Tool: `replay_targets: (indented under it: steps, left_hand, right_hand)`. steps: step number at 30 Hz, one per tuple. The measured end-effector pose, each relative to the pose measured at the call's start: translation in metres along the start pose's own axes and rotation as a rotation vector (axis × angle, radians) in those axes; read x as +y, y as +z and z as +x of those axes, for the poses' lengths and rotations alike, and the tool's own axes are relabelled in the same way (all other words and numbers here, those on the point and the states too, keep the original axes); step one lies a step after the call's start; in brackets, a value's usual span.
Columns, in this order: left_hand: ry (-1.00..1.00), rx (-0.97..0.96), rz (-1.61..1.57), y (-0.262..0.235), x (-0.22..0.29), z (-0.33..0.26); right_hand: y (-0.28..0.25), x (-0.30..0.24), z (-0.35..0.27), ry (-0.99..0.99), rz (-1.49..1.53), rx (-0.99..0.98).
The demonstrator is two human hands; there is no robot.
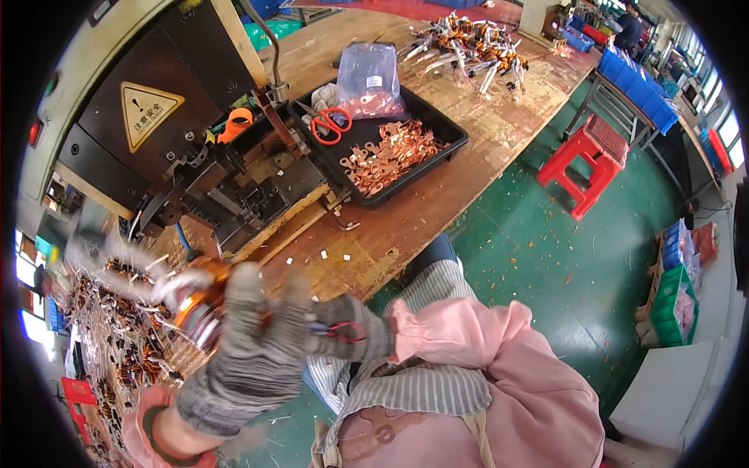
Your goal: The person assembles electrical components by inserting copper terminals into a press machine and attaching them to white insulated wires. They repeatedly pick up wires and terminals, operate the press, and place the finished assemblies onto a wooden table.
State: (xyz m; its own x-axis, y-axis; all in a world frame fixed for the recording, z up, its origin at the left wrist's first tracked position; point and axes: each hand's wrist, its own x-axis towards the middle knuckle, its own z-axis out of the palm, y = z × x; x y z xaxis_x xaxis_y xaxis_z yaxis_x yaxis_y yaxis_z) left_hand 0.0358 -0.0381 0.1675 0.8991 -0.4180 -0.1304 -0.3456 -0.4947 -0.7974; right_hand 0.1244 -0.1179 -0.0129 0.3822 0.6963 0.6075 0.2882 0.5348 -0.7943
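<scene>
My left hand [253,366], in a grey knit glove, is closed round a copper-wound ring coil [201,308] with pale wire leads. The coil and its leads are smeared by motion. My right hand [331,324], gloved too and below a pink sleeve, reaches in from the right against the left hand. Its fingers are partly hidden and blurred, so their grip does not show. Just beyond the coil stands a dark press machine [226,207] with a yellow warning sign.
A black tray [425,165] holds copper lugs [394,152], red-handled scissors [331,126] and a plastic bag [368,82]. Coils with leads lie in a heap [472,47] on the far bench and in another [133,351] at left. A red stool [585,164] stands on the green floor.
</scene>
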Motion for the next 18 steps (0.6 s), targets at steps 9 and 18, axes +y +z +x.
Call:
replay_targets:
  steps: [9,18]
  left_hand:
    - [0.051,0.153,-0.535,0.061,0.039,0.005]
    - [-0.589,-0.143,-0.751,0.142,0.115,-0.035]
  right_hand:
    - [-0.159,-0.002,-0.053,0.374,-0.066,0.758]
    - [-0.459,0.066,0.040,0.461,-0.716,1.044]
